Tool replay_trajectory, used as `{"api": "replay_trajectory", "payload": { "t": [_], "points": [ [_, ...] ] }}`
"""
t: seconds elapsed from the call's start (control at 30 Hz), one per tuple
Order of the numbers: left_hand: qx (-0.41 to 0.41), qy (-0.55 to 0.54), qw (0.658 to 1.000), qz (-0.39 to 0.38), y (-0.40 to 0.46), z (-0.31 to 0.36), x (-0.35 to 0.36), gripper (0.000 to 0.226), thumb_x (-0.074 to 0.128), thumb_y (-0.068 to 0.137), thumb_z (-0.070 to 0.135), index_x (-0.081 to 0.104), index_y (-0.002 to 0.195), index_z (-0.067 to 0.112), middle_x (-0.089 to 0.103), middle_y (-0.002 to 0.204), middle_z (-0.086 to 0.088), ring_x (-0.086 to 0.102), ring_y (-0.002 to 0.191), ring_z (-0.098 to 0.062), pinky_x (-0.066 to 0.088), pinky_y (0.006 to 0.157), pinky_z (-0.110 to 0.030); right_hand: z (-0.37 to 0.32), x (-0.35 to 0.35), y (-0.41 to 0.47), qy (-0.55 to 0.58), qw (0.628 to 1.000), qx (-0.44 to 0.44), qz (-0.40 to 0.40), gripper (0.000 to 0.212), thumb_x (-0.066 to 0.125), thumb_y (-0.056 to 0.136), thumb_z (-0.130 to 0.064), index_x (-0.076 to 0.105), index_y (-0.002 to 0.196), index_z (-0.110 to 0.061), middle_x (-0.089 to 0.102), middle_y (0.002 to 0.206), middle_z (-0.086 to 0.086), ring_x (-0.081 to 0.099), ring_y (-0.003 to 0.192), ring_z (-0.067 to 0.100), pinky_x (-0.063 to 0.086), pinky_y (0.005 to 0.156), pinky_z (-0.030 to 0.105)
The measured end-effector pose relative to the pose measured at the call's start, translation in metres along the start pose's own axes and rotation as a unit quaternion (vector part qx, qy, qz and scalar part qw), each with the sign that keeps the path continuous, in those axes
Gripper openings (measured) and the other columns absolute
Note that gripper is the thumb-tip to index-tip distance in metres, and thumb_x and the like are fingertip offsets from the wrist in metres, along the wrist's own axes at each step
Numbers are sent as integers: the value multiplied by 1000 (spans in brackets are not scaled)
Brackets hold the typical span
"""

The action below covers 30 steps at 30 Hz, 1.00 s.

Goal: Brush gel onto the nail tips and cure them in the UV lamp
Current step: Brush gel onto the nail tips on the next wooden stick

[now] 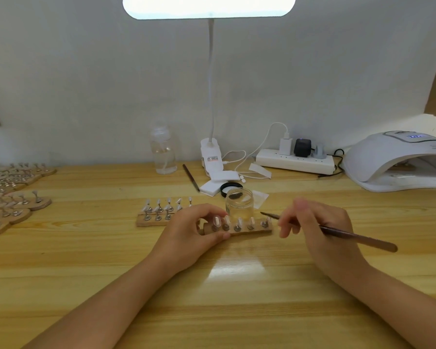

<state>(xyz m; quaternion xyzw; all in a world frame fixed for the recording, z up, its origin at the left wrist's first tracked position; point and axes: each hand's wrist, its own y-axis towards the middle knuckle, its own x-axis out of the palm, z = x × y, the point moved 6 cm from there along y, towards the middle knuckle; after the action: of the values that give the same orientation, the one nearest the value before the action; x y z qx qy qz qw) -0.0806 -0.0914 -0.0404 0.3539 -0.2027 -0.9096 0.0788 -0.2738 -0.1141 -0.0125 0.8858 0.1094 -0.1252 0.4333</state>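
Observation:
A wooden strip [256, 232] carrying several clear nail tips [239, 222] on metal stands lies mid-table. My left hand [195, 229] grips its left end between thumb and fingers. My right hand [317, 222] holds a brown-handled brush [358, 238], whose bristle end points left and hovers just above the strip's right end. An open glass jar of clear gel [239, 204] stands right behind the strip, with its black lid [230, 188] behind it. The white UV lamp [398, 165] sits at the far right, its display lit.
A second strip of nail tips [159, 215] lies left of the jar. Several more wooden strips [12, 195] crowd the left edge. At the back are a pump bottle [163, 153], a spare brush [191, 177], white pads [218, 182], a clip lamp [210, 157] and a power strip [295, 161].

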Motion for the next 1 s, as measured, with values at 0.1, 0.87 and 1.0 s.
{"api": "replay_trajectory", "payload": {
  "t": [0.1,0.87,1.0],
  "points": [
    [4,-3,1000,10,0,-1,1,33,77,69,17,60,83,41,63,81,12,53,81,3,37,62,-5,-5,14,-2,-32,998,-21,-49,31,36,89,-33,58,68,-31,61,59,-8,57,62,-3,40,63,6],
    [-34,-9,999,3,0,-4,0,25,77,69,20,63,79,37,62,78,12,54,75,3,37,60,-7,-5,12,-3,-61,997,-44,-35,31,37,91,-34,56,66,-35,61,54,-7,58,58,1,41,62,6],
    [-37,-9,999,2,0,-3,0,25,77,69,19,62,78,38,63,80,11,55,78,0,38,61,-7,-1,14,-4,-71,996,-31,-51,36,36,90,-40,57,61,-33,59,51,-6,58,54,3,46,59,17]
  ]
}}
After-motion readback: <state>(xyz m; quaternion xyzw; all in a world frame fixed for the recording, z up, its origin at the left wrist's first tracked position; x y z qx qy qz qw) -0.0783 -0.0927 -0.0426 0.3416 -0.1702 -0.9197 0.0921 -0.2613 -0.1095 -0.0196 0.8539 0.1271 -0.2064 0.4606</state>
